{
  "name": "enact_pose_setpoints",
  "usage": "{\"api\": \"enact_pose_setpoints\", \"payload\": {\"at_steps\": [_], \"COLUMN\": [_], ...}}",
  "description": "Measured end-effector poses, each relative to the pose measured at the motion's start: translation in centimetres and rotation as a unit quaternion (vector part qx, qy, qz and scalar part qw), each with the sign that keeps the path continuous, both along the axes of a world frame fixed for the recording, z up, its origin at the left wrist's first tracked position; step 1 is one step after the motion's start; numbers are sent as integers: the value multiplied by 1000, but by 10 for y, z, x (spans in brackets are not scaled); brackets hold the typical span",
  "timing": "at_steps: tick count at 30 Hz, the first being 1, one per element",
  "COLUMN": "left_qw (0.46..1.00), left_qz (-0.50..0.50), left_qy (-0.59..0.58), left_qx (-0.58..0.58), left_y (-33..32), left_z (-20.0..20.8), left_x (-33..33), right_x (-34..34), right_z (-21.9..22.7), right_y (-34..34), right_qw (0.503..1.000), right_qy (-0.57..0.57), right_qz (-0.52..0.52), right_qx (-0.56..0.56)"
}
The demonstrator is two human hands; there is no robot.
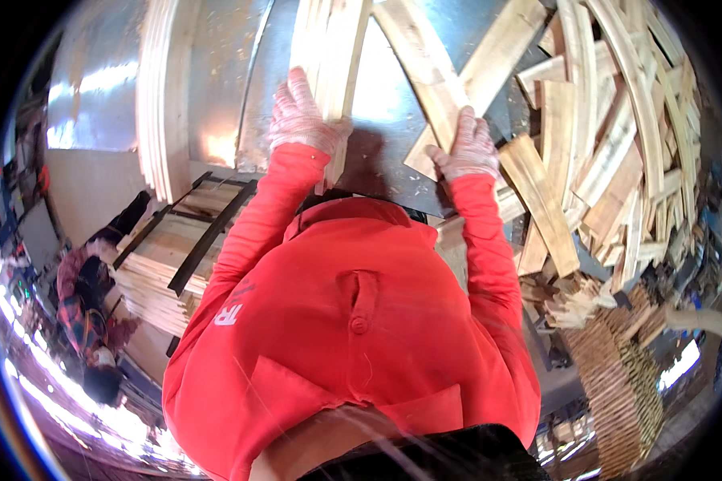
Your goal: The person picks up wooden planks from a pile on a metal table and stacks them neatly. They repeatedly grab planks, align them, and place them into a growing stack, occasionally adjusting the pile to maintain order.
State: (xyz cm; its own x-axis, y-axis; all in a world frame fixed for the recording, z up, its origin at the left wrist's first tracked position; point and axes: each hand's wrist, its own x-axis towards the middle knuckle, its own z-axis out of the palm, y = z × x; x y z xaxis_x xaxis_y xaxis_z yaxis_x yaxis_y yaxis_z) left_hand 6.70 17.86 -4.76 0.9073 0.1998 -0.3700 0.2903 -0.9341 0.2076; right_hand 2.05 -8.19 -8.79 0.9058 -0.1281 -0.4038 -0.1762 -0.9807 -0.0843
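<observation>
My left hand (303,120), in a pale knitted glove, lies against a row of light wooden boards (341,60) standing on edge on the metal table. Its fingers stretch along the left side of the row, and its thumb side reaches over the near part. My right hand (467,151), gloved alike, is at the near ends of two crossed loose boards. One board (415,48) slants from upper left, and the other board (501,48) from upper right. The right fingers point away from me with the thumb apart; contact beneath the palm is hidden.
Another row of boards (165,88) stands at the table's left. A large jumbled pile of boards (602,144) covers the right side. Stacked boards (156,276) with dark metal bars (208,240) lie at left, near another person (84,297). A bundled stack (606,385) is at lower right.
</observation>
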Motion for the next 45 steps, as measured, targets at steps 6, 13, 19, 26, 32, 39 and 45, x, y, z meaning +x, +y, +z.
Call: {"api": "enact_pose_setpoints", "payload": {"at_steps": [6, 13, 19, 26, 32, 39, 45], "left_qw": [999, 994, 982, 253, 767, 846, 927], "left_qz": [-17, -72, 15, 353, 275, 505, 362], "left_qy": [15, -46, -43, 98, 3, 108, 29], "left_qx": [-29, 74, -183, -896, -579, -134, -96], "left_y": [59, 39, 67, 114, 184, 332, 414], "left_z": [18, 3, 1, -52, -106, 61, -38], "left_x": [-3, -30, -7, -32, -57, 5, 4], "right_x": [69, 109, 54, 73, 61, 51, 52], "right_z": [13, -55, -60, 3, -36, -17, -33], "right_y": [12, 150, 134, 199, 256, 323, 387], "right_qw": [824, 859, 631, 518, 740, 737, 859], "right_qy": [121, 105, 111, 34, -51, 133, 104], "right_qz": [-196, -121, -339, -184, -20, -72, -6], "right_qx": [517, 486, 689, 835, 670, 658, 502]}}
